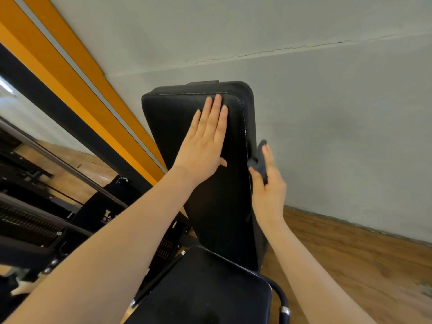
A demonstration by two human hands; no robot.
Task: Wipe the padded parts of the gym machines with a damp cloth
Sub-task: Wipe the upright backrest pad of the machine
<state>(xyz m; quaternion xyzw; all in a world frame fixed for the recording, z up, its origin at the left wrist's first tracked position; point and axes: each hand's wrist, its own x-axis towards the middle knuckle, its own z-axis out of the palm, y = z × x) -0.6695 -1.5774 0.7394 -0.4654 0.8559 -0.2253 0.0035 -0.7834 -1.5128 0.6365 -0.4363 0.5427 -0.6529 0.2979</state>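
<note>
A tall black padded backrest [177, 127] stands upright against the grey wall, with a black padded seat [203, 293] below it. My left hand [205, 141] lies flat on the front of the backrest near its top, fingers straight. My right hand [268, 185] is at the backrest's right edge and holds a dark grey-blue cloth [259, 160] against the side of the pad, thumb on the front and fingers behind. Most of the cloth is hidden by the hand and the pad's edge.
A grey wall [327, 113] rises right behind the backrest, with wooden floor [350, 265] to the right. To the left run orange and black frame bars [81, 73], a mirror and black machine parts with weight plates [28, 220]. A chrome-tipped seat tube [284, 307] curves at the seat's right.
</note>
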